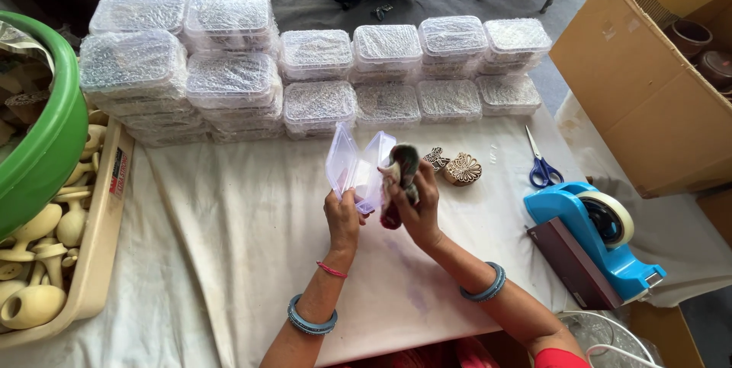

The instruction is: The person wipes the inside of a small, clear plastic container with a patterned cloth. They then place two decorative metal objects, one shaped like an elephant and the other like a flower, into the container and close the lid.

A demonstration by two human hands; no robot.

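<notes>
Table [252, 261], covered in white cloth, carries everything. Along its far edge: stacked rows of bubble-wrapped clear boxes [229, 70]. At the left edge: a green tub [53, 147] above a beige tray [99, 261] of pale wooden pieces [30, 303]. Off the right edge: an open cardboard carton [648, 93]. Near the right edge: blue tape dispenser [602, 238], with blue-handled scissors [541, 166] beyond it.

Above table centre, left hand [343, 219] holds an open clear plastic box [357, 163], fingers clamped on its lower edge, lid raised. Right hand [418, 208] is just beside it, fingers closed around a dark crumpled cloth [398, 177]. Two carved wooden blocks [454, 167] lie on the table just right of the hands.
</notes>
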